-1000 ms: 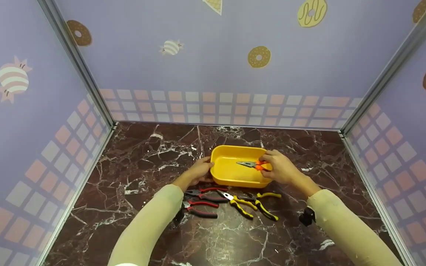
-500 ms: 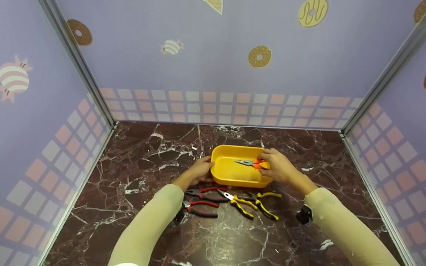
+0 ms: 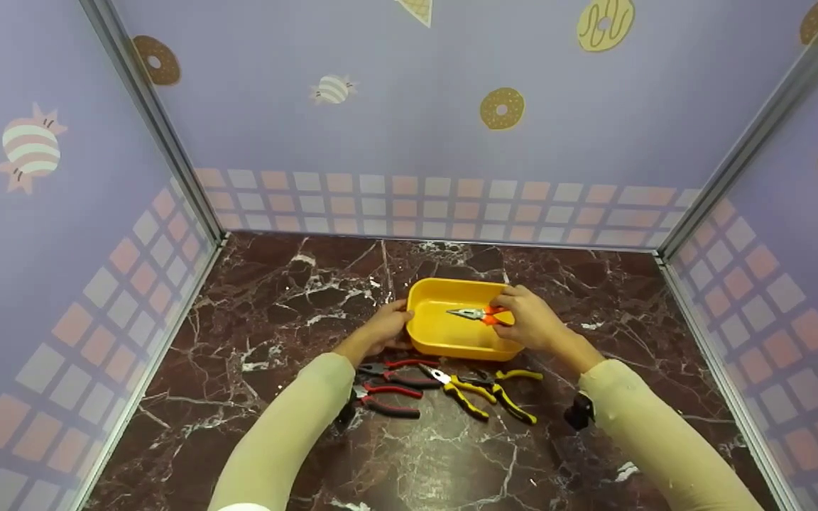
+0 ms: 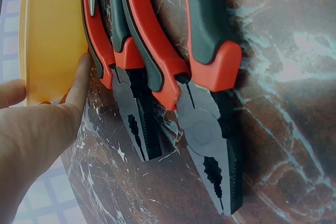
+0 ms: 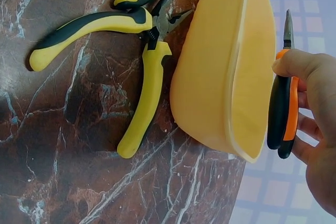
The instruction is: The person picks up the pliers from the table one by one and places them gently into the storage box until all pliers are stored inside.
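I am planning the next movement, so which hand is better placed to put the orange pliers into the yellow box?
Probably the right hand: it grips the orange pliers above the yellow box. The left hand holds the box's left end, so it seems better for steadying.

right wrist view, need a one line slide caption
Right hand gripping orange-and-black pliers by the yellow bin, with yellow-and-black pliers lying on the dark marbled surface.
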A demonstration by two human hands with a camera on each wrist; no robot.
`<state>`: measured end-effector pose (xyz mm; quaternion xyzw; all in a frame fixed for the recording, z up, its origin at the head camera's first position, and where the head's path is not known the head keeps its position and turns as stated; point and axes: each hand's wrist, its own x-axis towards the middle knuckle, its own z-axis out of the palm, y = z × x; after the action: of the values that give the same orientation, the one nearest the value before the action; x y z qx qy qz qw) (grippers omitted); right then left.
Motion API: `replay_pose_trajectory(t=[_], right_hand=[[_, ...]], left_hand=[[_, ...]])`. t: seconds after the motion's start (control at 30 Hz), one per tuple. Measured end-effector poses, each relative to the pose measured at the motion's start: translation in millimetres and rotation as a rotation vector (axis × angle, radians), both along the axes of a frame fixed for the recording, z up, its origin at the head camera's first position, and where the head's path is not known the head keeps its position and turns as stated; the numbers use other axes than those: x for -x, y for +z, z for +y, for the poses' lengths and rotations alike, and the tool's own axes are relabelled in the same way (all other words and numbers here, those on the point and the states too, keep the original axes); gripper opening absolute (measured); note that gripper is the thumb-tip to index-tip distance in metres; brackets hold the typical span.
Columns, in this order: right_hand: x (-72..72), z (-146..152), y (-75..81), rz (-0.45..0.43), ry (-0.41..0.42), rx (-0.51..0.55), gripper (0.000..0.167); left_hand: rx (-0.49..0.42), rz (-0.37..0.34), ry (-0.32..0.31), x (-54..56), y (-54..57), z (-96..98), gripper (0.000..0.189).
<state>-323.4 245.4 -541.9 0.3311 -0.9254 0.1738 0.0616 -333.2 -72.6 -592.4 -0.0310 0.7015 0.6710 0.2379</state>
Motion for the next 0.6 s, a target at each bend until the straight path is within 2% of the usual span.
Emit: replay_pose_trajectory(t=[0.33, 0.6], right_hand=[[3.2, -1.5, -5.1, -0.012, -0.023, 0.021, 0.033], [3.8, -7.0, -8.6, -0.003, 0.004, 0.034, 0.032]], left_hand=[[-0.003, -0.005, -0.006, 0.0, 0.5, -0.1, 0.052], [-0.017, -0.009, 0.003, 0.0, 0.0, -0.5, 0.051]])
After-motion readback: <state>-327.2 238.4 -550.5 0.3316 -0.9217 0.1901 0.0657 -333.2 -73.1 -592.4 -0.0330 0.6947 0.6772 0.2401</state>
